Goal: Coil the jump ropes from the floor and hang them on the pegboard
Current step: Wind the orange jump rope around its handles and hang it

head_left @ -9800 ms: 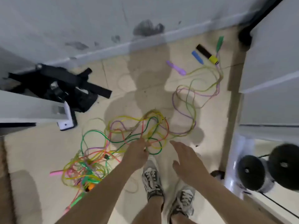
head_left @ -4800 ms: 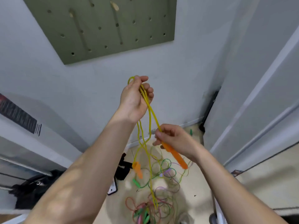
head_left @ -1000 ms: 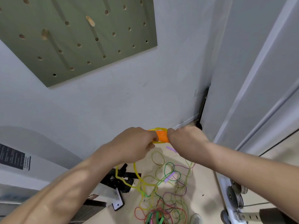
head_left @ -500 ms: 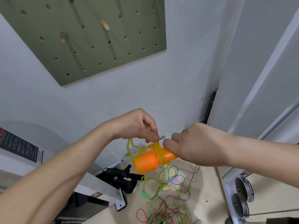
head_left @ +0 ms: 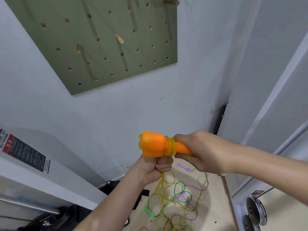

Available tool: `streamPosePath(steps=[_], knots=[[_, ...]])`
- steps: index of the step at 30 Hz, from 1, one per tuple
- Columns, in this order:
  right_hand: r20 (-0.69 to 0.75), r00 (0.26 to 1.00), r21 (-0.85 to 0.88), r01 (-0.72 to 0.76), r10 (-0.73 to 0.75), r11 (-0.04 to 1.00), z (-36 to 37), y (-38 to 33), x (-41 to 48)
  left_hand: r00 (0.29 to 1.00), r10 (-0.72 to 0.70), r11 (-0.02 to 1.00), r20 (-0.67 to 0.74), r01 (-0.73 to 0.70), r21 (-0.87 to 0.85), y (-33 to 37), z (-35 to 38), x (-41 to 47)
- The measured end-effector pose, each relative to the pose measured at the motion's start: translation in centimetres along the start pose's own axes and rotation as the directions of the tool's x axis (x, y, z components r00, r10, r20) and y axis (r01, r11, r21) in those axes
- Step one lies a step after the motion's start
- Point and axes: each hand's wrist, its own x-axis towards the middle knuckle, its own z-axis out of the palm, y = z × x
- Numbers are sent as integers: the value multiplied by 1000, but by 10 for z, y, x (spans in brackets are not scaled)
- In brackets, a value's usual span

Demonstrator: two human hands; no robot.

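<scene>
Rope comes first: the yellow jump rope [head_left: 170, 146] is in the lower middle of the frame, held up in front of the wall. Several turns of its cord are wound tight round the orange handles [head_left: 152, 145], which look like two pressed side by side. The right hand [head_left: 201, 152] has its fingers curled round the narrow end of the handles. Just below, the left hand [head_left: 154, 165] is a closed fist round the loose strands, which hang from it towards the floor [head_left: 213, 205].

By my reading this one rope is nearly coiled, with a tail left to wind or tuck, and nothing is hung yet. The pegboard [head_left: 103, 47], upper left of the frame, shows three wooden pegs [head_left: 119, 38], all bare. On the floor, lower middle, lies a tangle of other ropes [head_left: 183, 202]: green, purple, pale yellow-green and a bit of red cord. That suggests at least three, though the exact count cannot be told. Two purple handles [head_left: 184, 167] and one green handle [head_left: 150, 211] show among them. Two weight plates [head_left: 253, 209] stand at lower right.
</scene>
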Motion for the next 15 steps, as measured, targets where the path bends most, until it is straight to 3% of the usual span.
streamPosePath(steps=[4, 6, 9, 12, 15], knots=[[-80, 984, 182, -145, 161, 973, 3, 12, 11, 931, 269, 957, -247, -230, 176, -1, 11, -1], [-124, 961, 268, -208, 248, 941, 2, 18, 18, 878, 364, 894, -311, -236, 381, -2, 12, -3], [-150, 908, 351, -320, 390, 880, 0, 32, 26, 838, 469, 736, -278, -197, 648, -4, 12, -8], [-148, 864, 265, -434, 482, 861, 3, 47, 31, 779, 603, 490, -175, -188, 851, -5, 11, -9], [-160, 826, 106, -530, 541, 841, 7, 57, 31, 739, 671, 76, -54, 3, 997, -9, 16, -13]])
